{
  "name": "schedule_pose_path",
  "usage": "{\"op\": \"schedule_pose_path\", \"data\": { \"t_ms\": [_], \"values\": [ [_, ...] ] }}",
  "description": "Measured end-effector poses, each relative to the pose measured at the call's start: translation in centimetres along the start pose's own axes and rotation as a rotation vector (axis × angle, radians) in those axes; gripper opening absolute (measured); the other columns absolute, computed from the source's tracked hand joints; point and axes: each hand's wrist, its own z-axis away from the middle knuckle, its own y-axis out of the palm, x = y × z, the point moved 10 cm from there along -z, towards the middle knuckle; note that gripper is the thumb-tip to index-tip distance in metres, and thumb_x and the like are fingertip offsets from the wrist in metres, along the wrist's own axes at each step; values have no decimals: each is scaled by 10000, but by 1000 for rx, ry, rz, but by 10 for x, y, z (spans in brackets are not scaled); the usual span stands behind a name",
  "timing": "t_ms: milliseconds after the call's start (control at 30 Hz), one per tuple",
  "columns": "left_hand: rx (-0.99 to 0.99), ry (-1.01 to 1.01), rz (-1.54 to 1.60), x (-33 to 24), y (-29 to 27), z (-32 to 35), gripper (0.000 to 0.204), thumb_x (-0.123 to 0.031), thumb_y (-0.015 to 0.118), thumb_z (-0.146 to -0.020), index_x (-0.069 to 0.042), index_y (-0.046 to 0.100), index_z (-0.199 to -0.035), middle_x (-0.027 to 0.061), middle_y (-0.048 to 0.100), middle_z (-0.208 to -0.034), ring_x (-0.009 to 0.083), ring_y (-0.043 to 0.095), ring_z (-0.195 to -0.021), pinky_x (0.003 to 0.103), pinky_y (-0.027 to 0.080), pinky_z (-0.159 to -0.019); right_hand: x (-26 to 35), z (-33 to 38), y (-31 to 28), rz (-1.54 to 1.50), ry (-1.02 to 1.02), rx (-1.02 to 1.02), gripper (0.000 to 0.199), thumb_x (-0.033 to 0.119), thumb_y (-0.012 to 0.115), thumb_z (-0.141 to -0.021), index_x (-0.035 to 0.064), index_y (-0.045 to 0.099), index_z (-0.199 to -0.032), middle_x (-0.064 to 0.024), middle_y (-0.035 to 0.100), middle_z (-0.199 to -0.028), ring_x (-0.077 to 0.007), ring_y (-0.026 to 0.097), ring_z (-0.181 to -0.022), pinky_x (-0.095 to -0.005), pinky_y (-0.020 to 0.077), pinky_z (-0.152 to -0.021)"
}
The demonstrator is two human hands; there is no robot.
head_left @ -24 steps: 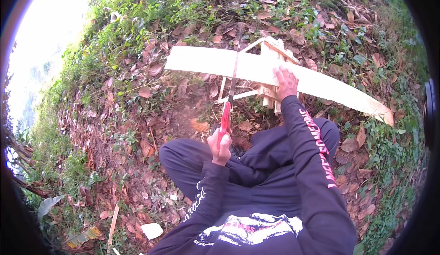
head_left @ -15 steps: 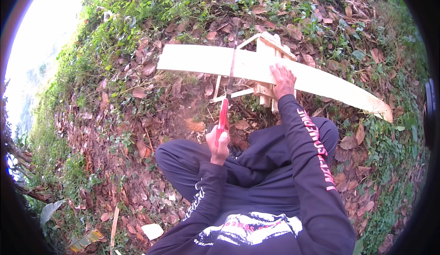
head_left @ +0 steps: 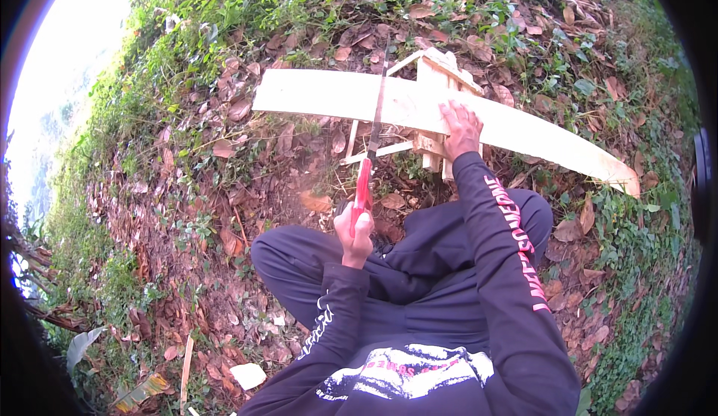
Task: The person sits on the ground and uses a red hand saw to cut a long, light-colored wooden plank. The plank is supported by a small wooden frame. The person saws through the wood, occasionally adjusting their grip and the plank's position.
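Left hand (head_left: 354, 230) fisted around saw (head_left: 366, 169)

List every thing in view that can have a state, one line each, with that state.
Saw: red handle gripped, blade laid across the plank.
Plank: pale, lying across the wooden stand, the blade in contact with it.
Wooden stand: upright on the leaf-strewn ground, bearing the plank.
Left hand: closed around the saw handle.
Right hand: pressed flat on the plank over the stand.
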Motion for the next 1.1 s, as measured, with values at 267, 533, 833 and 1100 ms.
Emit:
{"op": "schedule_pose_path", "data": {
  "t_ms": [267, 533, 833, 1100],
  "values": [
    [-3, -20, 84, 4, -2, 1, 219, -190, 519, -902, 22, 505, -851, -15, 405, -570, 44, 328, -445, 211, 245, -412, 5, 0, -8, -80, 6, -22, 783, -116, 545, -627, 223, 590, -1332, -38, 517, -1403, -271, 433, -1303, -429, 288, -1109],
    [13, -57, 86, -1, 5, -1, 186, -160, 501, -898, 21, 503, -852, -14, 407, -576, 45, 328, -451, 209, 245, -416, 2, -1, -4, -31, 39, 13, 771, -93, 563, -621, 228, 580, -1323, -23, 491, -1417, -262, 418, -1314, -442, 283, -1111],
    [-11, -102, 69, -1, 1, 0, 213, -155, 516, -860, 55, 542, -837, 1, 487, -595, 41, 413, -477, 200, 315, -438, 5, -7, 8, 105, 32, 48, 739, 37, 523, -762, 292, 427, -1449, -23, 354, -1546, -282, 250, -1459, -481, 184, -1185],
    [-19, -106, 160, -2, 3, 3, 193, -164, 519, -874, 20, 504, -820, -7, 460, -588, 35, 371, -470, 201, 280, -424, 2, -7, 20, 74, 12, 98, 764, 22, 481, -810, 336, 359, -1495, -15, 270, -1597, -271, 228, -1478, -489, 133, -1204]
  ]
}}
